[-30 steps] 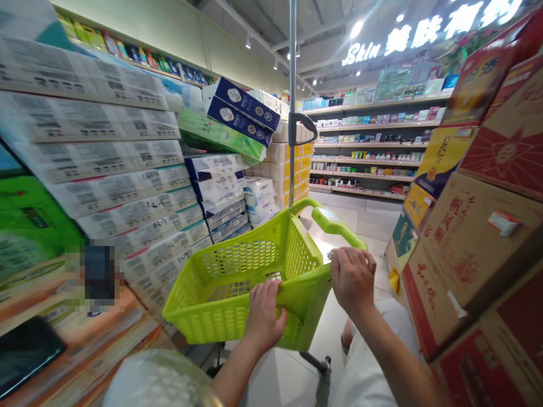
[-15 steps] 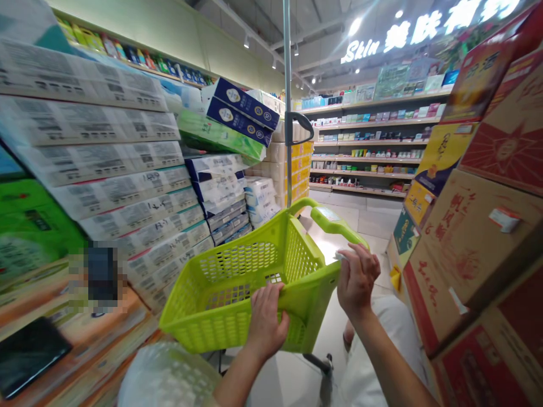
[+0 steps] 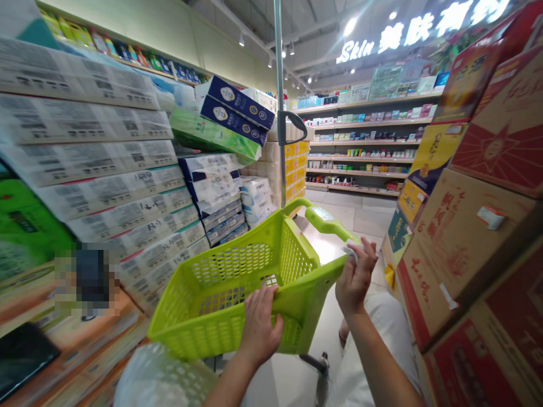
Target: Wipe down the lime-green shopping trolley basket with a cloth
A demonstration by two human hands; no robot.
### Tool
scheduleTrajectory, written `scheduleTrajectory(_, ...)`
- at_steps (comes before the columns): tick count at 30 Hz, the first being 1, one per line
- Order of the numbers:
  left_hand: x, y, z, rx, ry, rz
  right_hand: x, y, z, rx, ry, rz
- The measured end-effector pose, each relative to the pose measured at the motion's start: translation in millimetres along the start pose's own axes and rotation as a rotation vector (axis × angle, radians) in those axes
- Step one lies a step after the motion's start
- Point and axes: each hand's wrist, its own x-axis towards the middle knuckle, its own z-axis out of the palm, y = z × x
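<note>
A lime-green plastic shopping basket (image 3: 220,277) on a wheeled frame tilts in front of me, its inside bare. My left hand (image 3: 259,325) is closed over the basket's near rim. My right hand (image 3: 355,277) is at the basket's right corner, below the green handle (image 3: 326,221), with fingers pinched on a small white wad (image 3: 350,250) that looks like a cloth or tissue pressed against the plastic.
Stacked packs of tissue and paper goods (image 3: 110,169) rise on my left. Cardboard cartons (image 3: 475,215) are stacked on my right. A metal pole with a black grip (image 3: 280,113) rises behind the basket. Shelves of products (image 3: 360,152) line the far wall, with tiled aisle floor between.
My right hand has lifted and turned from lying on top of the basket's corner to pinching the white wad at its edge. The basket shifted slightly left.
</note>
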Motion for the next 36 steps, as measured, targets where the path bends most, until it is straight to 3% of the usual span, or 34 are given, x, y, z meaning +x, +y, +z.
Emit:
scheduleTrajectory(3,1,2,0.3,0.006,0.020,0.005,-16,-10,2,-0.001,-0.038,-0.019)
scheduleTrajectory(6,1,3,-0.3,0.013,0.026,0.012,-42,-18,0,-0.041,-0.211,-0.195)
scheduleTrajectory(8,1,2,-1.0,0.023,0.029,0.020,-46,-14,-3,-0.073,-0.296,-0.301)
scheduleTrajectory(11,1,3,-1.4,0.029,0.027,0.025,-24,1,-7,-0.125,-0.219,-0.300)
scheduleTrajectory(13,1,4,-1.0,0.022,0.026,0.018,-5,6,-8,-0.151,-0.103,-0.219)
scheduleTrajectory(15,1,6,-0.1,0.014,0.033,0.008,4,1,-8,-0.150,-0.072,-0.160)
scheduleTrajectory(20,1,5,1.3,0.001,0.046,0.026,-28,-43,-3,-0.004,-0.437,-0.315)
scheduleTrajectory(23,0,3,-0.4,-0.008,0.040,0.049,-37,-53,-1,0.023,-0.513,-0.408)
scheduleTrajectory(30,1,8,-2.4,0.009,0.065,0.064,26,-19,-19,-0.231,-0.452,-0.382)
scheduleTrajectory(33,1,9,-0.9,0.014,0.074,0.048,32,-20,-23,-0.282,-0.475,-0.371)
scheduleTrajectory(36,1,8,-0.9,0.013,0.076,0.039,26,-26,-22,-0.227,-0.540,-0.450)
